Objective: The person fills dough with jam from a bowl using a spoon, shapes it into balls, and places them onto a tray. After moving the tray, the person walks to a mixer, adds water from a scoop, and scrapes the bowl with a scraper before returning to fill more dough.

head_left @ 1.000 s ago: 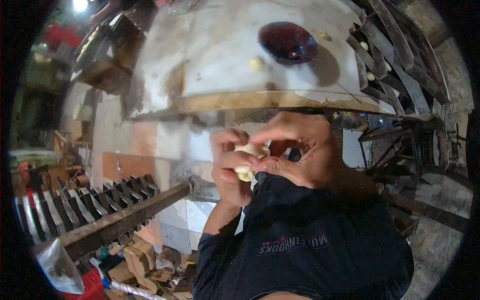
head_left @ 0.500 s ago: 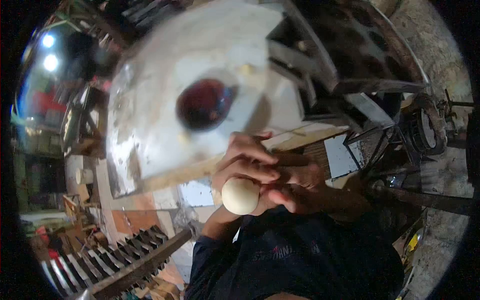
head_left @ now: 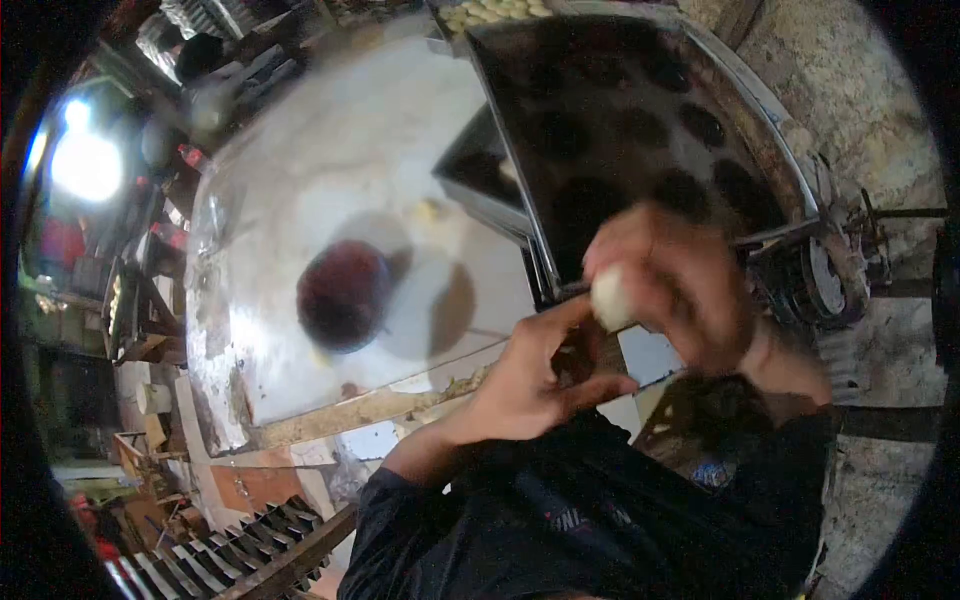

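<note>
My right hand (head_left: 690, 285), blurred by motion, is closed around a pale, smooth ball of dough (head_left: 612, 300) that shows at its finger ends. Just left of it and a little lower, my left hand (head_left: 535, 375) is open, with thumb and fingers spread apart and nothing seen between them. Both hands are in front of my dark shirt, near the front edge of a whitish worktable (head_left: 300, 215). On the table sits a dark red, rounded mass (head_left: 345, 295), perhaps in a bowl. A small yellowish scrap (head_left: 428, 210) lies behind it.
A large black tray (head_left: 630, 130) with dark round marks stands at the right, its near corner beside my hands. Under its left edge is a grey metal box (head_left: 485, 190). Several pale balls (head_left: 490, 12) sit at the far end. A slatted metal rack (head_left: 225, 555) stands lower left.
My hands, which were together around the ball, have come apart. The right has carried the ball rightward and up toward the black tray; the left has opened. My view has shifted, showing more tray.
</note>
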`<state>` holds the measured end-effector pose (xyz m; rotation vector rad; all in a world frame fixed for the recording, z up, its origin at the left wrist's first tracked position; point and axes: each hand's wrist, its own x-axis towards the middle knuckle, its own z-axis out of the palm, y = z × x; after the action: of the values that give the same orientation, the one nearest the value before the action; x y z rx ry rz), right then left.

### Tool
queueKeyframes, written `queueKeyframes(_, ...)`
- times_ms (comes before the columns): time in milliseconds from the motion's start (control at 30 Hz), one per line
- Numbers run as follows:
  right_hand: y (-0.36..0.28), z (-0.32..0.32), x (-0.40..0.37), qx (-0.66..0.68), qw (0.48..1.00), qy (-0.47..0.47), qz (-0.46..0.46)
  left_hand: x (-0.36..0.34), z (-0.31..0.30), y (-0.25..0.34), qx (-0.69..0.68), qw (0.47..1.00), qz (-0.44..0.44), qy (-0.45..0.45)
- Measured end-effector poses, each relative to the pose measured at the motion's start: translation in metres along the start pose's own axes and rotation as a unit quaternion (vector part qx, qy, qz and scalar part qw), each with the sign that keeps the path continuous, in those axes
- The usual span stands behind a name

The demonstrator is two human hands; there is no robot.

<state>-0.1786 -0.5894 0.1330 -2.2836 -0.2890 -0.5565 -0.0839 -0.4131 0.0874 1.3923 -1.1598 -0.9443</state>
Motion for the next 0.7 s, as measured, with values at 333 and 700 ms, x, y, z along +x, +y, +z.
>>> queueKeyframes(333, 0.161, -0.003, 0.089, -0.458, 0.84, -0.247, 0.151, -0.093, -0.077, -0.014, 0.006, 0.949, 0.171, 0.266)
queueKeyframes(700, 0.002, 0.038, 0.086, -0.353, 0.927, 0.124, 0.012, -0.32, -0.267, -0.27, 0.324, 0.809, -0.264, 0.413)
